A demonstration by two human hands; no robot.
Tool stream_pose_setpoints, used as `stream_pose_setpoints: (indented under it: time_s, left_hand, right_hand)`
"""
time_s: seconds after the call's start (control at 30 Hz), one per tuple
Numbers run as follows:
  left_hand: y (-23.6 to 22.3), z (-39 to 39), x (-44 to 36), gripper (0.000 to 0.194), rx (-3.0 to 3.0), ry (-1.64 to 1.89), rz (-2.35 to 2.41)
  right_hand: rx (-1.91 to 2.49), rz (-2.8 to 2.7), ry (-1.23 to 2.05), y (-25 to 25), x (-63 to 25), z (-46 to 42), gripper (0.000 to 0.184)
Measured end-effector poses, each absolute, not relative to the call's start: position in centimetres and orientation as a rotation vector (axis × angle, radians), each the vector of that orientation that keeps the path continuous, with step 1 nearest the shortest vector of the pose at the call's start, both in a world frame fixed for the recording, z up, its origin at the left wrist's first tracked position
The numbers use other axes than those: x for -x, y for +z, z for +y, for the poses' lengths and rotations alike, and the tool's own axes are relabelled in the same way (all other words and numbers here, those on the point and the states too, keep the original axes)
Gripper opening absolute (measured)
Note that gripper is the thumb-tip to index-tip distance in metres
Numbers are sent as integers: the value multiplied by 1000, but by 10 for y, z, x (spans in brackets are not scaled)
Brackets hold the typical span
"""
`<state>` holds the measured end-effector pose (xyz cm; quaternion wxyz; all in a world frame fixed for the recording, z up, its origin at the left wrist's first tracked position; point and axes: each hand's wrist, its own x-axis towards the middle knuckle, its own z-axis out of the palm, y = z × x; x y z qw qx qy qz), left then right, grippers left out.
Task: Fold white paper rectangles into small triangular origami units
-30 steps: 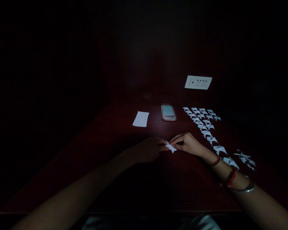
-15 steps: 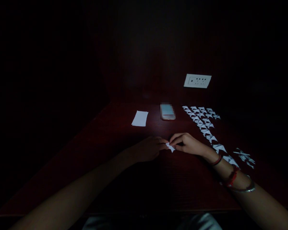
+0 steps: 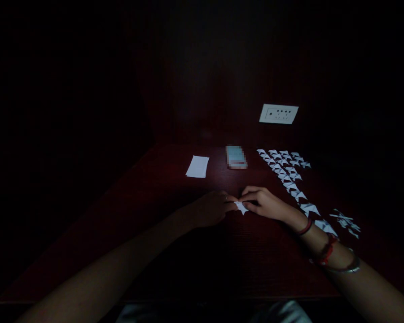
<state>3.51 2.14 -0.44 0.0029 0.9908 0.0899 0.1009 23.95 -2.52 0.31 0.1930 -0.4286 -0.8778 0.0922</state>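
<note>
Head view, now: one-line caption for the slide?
Both hands, left and right, pinch a small folded white paper over a dark red table.

the view is very dim, edges sunk in black, faint light pooling around the hands.

From my end I've got a white socket plate on the dark reddish wall, with one round dot to the left of its slots. Below it and a bit left, a pixelated thing with a pale blue face, probably a phone but it's too blocky to swear to, lies flat toward the back of the surface, which is deep red with faint grain.
</note>
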Motion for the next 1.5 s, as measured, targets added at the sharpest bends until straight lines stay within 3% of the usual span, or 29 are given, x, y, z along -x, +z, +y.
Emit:
stream_pose_setpoints:
  time_s: [0.4, 0.97, 1.2, 1.5]
  left_hand:
    - [0, 16, -39, 32, -3153, 278, 382]
    - [-5, 19, -35, 32, -3150, 280, 376]
    - [-13, 17, -35, 31, -3122, 362, 459]
    - [-1, 16, -33, 35, -2900, 449, 294]
  right_hand:
    - [1275, -2557, 100, 8, -238, -28, 24]
    - [1360, -2561, 37, 14, -245, -32, 21]
    - [1301, -2537, 113, 11, -247, -29, 30]
    - [1326, -2476, 4, 1, -252, -22, 25]
